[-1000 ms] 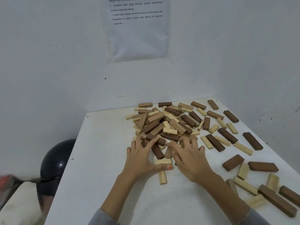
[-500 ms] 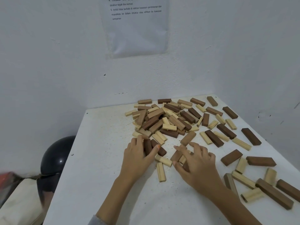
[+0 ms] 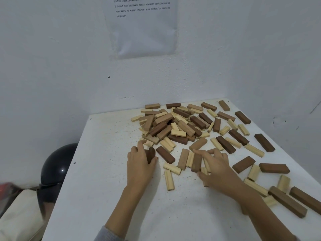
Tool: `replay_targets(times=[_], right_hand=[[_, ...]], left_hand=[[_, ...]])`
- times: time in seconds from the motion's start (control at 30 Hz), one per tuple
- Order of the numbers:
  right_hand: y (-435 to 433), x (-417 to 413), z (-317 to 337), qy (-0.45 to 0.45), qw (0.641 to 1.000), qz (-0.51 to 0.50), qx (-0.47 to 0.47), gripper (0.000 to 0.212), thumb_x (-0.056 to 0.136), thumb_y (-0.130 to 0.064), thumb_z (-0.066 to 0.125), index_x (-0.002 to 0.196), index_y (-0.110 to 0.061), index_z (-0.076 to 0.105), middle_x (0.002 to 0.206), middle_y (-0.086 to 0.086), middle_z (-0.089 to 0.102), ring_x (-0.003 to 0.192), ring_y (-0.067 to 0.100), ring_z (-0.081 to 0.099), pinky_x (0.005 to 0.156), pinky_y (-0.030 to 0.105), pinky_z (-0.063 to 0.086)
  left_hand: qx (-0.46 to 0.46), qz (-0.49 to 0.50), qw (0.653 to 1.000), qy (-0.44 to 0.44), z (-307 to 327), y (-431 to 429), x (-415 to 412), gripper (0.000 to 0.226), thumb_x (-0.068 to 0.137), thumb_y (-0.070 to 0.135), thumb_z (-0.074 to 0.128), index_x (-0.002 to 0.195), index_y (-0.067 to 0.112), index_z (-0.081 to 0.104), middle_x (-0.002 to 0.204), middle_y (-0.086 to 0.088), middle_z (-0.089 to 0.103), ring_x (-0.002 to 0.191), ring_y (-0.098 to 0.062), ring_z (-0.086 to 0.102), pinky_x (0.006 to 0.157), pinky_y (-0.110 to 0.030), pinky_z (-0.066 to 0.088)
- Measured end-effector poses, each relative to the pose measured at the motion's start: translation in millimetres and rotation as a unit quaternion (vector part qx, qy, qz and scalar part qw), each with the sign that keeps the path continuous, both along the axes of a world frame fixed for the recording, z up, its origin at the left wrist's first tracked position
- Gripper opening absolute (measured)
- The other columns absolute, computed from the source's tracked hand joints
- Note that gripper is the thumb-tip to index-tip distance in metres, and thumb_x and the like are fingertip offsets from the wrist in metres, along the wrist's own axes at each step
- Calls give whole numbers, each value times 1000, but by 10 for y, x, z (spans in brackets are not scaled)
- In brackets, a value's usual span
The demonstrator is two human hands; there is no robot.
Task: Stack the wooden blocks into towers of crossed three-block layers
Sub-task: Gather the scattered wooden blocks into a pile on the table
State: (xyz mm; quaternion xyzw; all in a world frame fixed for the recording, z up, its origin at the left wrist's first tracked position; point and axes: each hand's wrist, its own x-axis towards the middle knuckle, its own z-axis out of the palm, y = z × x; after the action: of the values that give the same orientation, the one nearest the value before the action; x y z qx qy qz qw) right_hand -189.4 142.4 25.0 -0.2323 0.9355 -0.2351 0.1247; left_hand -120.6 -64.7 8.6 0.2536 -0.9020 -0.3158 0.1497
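Left grip: I see the left grip (image 3: 140, 164) curled round a dark block (image 3: 150, 153), fingers on its left face and thumb against its near end; I cannot tell whether the block is clear of the table.
Right grip: the right grip (image 3: 217, 169) is curled over a bunch of blocks (image 3: 197, 162), one brown and a few pale, with the thumb tucked at their near ends.
Between the grips: a dark brown block (image 3: 165, 154) lies just beside the left thumb. Right of it, a tan block (image 3: 183, 159) and a pale block (image 3: 190, 159) lie side by side against the bunch.
Nearer me: two pale blocks (image 3: 169, 180) lie flat, meeting at an angle.
Main pile: the loose heap (image 3: 173, 126) sits toward the far edge, mixed dark, tan and pale, several layers deep in the middle.
Scatter: single blocks (image 3: 274, 168) are strewn flat over the right side, some touching, some apart.
Towers: none standing from what I see.
Table: white table (image 3: 104, 171), pushed into a corner of the walls.
Surroundings: a black helmet (image 3: 57, 164) sits low at the left, and a printed sheet (image 3: 144, 26) hangs on the wall.
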Motion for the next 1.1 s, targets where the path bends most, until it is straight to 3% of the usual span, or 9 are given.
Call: replay_targets(times=[0.13,0.2,0.47,0.57,0.7,0.77,0.9,1.0,1.1], right_hand=[[-95,90,46,-2,995,-93,21,60,96,-38,50,148,-27,23,139,10,34,129,27,28,96,34,37],[-172,145,60,-10,990,-140,27,64,96,-45,47,148,-21,20,139,12,33,128,29,28,91,33,38],[-293,95,61,-2,986,-168,7,58,98,-15,51,148,-19,21,135,14,35,125,29,31,83,29,33],[-310,85,82,-16,983,-181,-4,63,97,-21,50,149,-14,17,140,16,33,128,30,29,95,34,35],[-472,107,69,6,977,-214,16,81,89,-60,47,148,-17,13,140,15,37,130,31,30,101,45,34],[-544,109,28,39,975,-215,40,91,82,-68,52,146,-18,13,138,14,38,130,31,31,100,44,33],[-538,82,-54,86,972,-215,40,88,81,-61,57,145,-18,14,132,11,43,125,28,36,96,39,35],[-461,78,-101,105,973,-202,30,87,82,-57,58,146,-21,12,130,7,44,123,25,38,94,36,36],[-394,80,-155,121,974,-193,13,92,79,-60,61,148,-21,13,129,5,46,118,23,40,94,33,37]], left_hand=[[-7,44,999,-6,18,69,-66,61,90,34,62,141,15,33,126,-12,48,118,-27,41,88,-29,34],[2,67,998,-11,40,137,-97,64,92,42,57,143,14,29,130,-13,45,120,-28,39,91,-32,35],[-45,94,992,-74,39,267,-218,85,83,59,59,145,15,21,130,-11,38,120,-27,35,97,-31,32],[-26,79,994,-75,45,252,-228,82,84,53,61,144,14,22,131,-12,37,121,-28,34,98,-31,31],[33,29,997,-67,70,190,-241,74,87,33,68,144,12,24,132,-15,38,124,-31,34,100,-33,32],[55,10,997,-57,60,140,-248,72,86,24,69,143,14,27,130,-15,41,123,-32,37,99,-36,35],[61,0,998,-30,45,152,-214,76,84,29,70,145,16,25,126,-12,44,121,-30,41,98,-36,39],[5,25,999,-48,29,252,-176,89,80,48,70,147,18,20,126,-8,40,120,-25,37,97,-31,34],[-47,40,996,-59,12,295,-171,82,82,44,67,145,16,23,124,-8,45,114,-25,41,93,-30,37]])
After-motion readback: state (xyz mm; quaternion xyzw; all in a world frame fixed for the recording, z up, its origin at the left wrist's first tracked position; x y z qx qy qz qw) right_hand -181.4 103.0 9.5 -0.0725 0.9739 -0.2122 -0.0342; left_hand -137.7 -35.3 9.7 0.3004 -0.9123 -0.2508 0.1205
